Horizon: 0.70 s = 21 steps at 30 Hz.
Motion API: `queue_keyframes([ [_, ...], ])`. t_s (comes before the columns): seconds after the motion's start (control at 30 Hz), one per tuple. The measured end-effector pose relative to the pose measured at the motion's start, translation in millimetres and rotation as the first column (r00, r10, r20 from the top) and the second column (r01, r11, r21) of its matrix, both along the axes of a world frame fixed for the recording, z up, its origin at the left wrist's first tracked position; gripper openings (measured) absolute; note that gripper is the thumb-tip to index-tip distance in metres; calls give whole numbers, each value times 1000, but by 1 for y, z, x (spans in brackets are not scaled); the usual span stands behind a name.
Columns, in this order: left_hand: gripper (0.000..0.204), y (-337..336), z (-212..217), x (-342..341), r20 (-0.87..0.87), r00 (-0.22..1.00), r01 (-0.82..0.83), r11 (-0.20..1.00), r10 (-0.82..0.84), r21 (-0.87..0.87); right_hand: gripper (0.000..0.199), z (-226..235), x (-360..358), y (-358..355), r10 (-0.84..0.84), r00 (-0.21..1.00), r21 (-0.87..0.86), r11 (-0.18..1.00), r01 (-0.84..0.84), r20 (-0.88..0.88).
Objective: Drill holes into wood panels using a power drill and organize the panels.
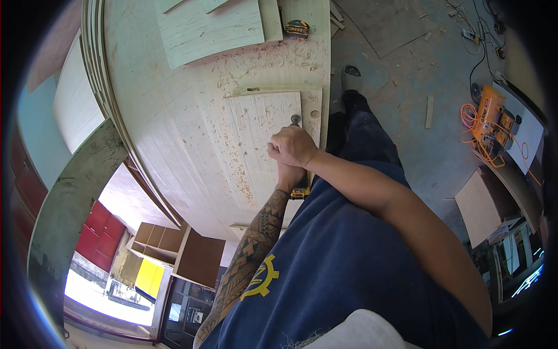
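Observation:
My left hand (290,173), at the end of the tattooed forearm, is closed round a yellow-and-black drill (300,192), whose lower end shows beside my shirt. Over it, my right hand (292,145) is a fist that appears to press on the drill's body, most of which both hands hide. Beyond the knuckles sticks out a round, dark metal bit (295,119), close to the edge of a pale wooden panel (261,116). Just right of the bit, a round hole (314,114) shows in the pale wood along the panel's side.
Wood shavings lie over the large plywood worktop (174,128). More cut panels (209,35) and a tape measure (297,29) are at its far end. Off to the right, an orange machine with a coiled hose (488,119) stands near a wooden box (485,203); offcuts (429,112) litter the floor.

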<state>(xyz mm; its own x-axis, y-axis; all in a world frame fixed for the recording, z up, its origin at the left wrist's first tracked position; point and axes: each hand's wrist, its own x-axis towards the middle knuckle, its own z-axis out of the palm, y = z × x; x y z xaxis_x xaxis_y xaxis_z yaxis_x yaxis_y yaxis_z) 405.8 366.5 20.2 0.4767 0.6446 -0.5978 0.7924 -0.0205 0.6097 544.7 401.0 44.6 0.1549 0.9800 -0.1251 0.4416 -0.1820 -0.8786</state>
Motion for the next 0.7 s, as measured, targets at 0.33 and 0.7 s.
queue_keyframes([
  [0.33, 55, -22, -9, -29, 38, 981, -188, 979, 191, -72, 22, -3, -37, 15, 168, 984, 0, 986, -168, 52],
  [0.7, 29, 18, 17, 31, -333, 943, -140, 916, 8, -375, 25, -7, 1, 25, 200, 980, -82, 976, -201, -15],
])
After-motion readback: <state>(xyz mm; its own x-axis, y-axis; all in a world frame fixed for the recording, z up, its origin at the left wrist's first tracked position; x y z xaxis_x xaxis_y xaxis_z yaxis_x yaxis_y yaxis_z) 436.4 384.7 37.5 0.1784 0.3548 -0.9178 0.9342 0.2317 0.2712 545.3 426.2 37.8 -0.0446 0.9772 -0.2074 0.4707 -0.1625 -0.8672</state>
